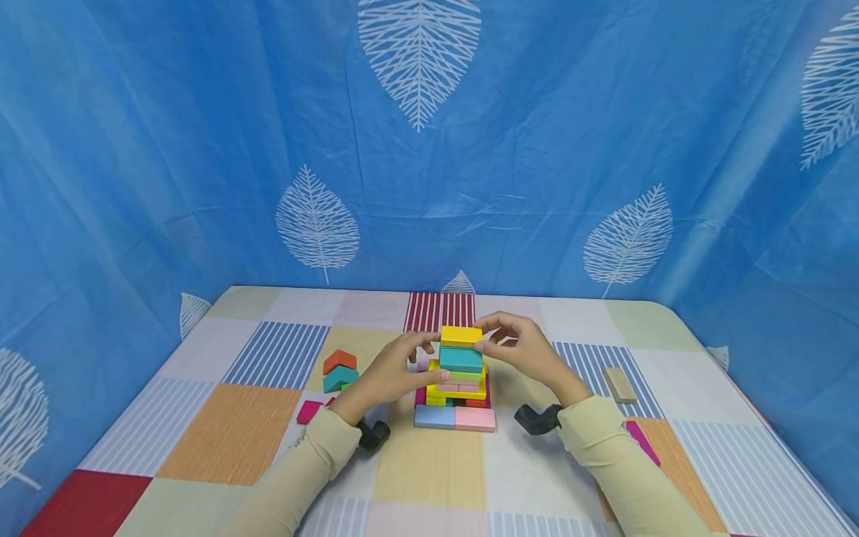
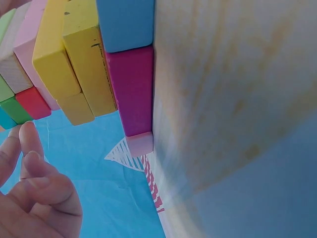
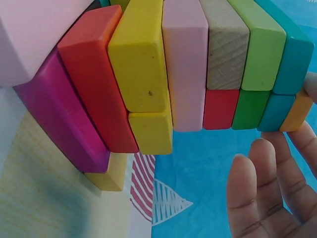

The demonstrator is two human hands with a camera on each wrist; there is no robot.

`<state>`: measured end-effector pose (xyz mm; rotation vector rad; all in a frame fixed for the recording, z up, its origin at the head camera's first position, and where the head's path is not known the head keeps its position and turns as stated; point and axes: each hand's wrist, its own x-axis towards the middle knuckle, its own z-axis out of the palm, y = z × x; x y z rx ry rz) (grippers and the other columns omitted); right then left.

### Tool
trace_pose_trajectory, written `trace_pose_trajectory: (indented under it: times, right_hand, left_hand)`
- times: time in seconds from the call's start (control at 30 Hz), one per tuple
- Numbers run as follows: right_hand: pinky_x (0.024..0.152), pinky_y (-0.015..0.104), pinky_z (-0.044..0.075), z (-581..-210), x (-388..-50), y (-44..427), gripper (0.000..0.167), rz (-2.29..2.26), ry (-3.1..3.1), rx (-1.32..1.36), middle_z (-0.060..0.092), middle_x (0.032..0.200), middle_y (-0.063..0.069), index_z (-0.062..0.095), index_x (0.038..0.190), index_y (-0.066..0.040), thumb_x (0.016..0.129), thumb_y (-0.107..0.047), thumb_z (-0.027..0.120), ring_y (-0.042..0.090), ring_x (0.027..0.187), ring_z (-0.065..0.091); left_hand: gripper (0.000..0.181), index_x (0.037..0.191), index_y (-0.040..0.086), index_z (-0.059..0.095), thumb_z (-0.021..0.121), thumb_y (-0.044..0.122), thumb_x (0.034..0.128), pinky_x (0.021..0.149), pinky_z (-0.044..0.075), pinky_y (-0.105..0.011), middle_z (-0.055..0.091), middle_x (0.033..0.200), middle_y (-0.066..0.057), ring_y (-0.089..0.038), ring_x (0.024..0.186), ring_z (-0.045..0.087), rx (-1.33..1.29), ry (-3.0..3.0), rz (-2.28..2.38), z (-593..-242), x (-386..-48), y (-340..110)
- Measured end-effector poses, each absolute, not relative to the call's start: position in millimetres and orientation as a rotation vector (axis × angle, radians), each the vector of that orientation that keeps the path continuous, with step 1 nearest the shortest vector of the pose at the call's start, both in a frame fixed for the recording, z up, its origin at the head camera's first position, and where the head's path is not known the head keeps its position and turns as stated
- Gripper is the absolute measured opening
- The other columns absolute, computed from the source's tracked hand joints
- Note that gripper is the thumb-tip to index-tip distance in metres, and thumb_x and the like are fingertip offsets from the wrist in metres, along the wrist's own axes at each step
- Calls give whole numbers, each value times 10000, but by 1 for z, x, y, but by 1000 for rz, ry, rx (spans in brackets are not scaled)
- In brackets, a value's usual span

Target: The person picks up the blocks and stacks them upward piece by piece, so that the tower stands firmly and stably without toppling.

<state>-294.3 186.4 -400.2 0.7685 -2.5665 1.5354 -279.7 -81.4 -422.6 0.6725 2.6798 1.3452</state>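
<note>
A layered tower of coloured wooden blocks stands in the middle, with a yellow block (image 1: 461,336) on top and a teal block (image 1: 461,359) under it. My right hand (image 1: 530,350) pinches the right end of the top yellow block between thumb and fingers. In the right wrist view, fingertips of this hand touch an orange block (image 3: 297,111) at the tower's far side. My left hand (image 1: 396,371) is at the tower's left side, its forefinger at the top yellow block and its thumb lower down. In the left wrist view, its fingertips meet a green block (image 2: 16,110).
Orange and teal angled blocks (image 1: 340,362) lie left of the tower, with a magenta piece (image 1: 309,412) nearby. A plain wood block (image 1: 620,385) and a magenta block (image 1: 642,441) lie to the right. Blue and pink flat blocks (image 1: 475,418) sit at the tower's front.
</note>
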Motion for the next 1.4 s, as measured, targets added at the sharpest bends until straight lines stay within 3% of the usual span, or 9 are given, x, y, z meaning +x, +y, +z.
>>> trace_pose_trajectory:
  times: [0.27,0.5,0.63,0.8,1.03,1.17,1.3,1.4]
  right_hand:
    - [909,285,571,-401,-290,199,325,1534,-2573,775,717,1224,190,705,1299,37,992,-54,759,248,1010,656]
    - [879,257,582,-400,-279,229,320,1513,-2594,696,694,1231,282,695,1302,51,997,-31,748,237,987,663]
    - [873,249,581,-396,-271,250,318,1460,-2621,700,693,1219,286,693,1313,49,1008,-33,731,186,993,671]
    - [848,224,581,-394,-263,281,301,1427,-2600,775,725,1159,148,684,1307,74,1012,14,697,64,991,671]
    - [837,188,577,-396,-264,327,304,1416,-2633,696,719,1136,-147,635,1324,128,1040,22,656,46,998,708]
    - [834,192,577,-404,-266,355,270,1418,-2673,623,705,1142,-194,668,1303,83,1042,15,652,20,1015,697]
    - [820,209,572,-415,-267,380,238,1368,-2720,573,710,1165,-179,693,1251,80,1018,57,651,-6,1025,671]
    - [819,241,575,-422,-267,392,288,1311,-2800,491,731,1264,26,684,1254,113,974,130,618,113,1075,680]
  left_hand:
    - [710,1538,69,576,863,314,937,750,527,-299,641,1237,-69,-221,1029,535,671,2674,1351,-424,-280,-82]
    - [705,1537,70,578,863,307,937,733,516,-282,642,1235,-67,-216,1028,533,667,2677,1356,-425,-280,-81]
    - [705,1539,73,576,863,298,936,734,519,-288,640,1228,-59,-213,1025,531,663,2677,1360,-424,-279,-81]
    - [704,1545,75,572,861,292,940,732,517,-285,638,1230,-56,-213,1027,530,665,2673,1353,-424,-279,-82]
    - [713,1543,74,572,862,310,935,739,523,-297,636,1232,-68,-223,1028,536,656,2669,1359,-424,-279,-82]
    - [711,1543,76,573,862,311,937,738,517,-294,636,1227,-69,-219,1019,537,659,2672,1359,-424,-280,-82]
    - [711,1543,73,572,863,306,937,735,516,-289,635,1223,-68,-216,1013,537,662,2672,1358,-424,-281,-82]
    - [712,1543,71,572,863,305,937,736,515,-292,634,1222,-67,-216,1012,535,664,2671,1357,-424,-280,-82]
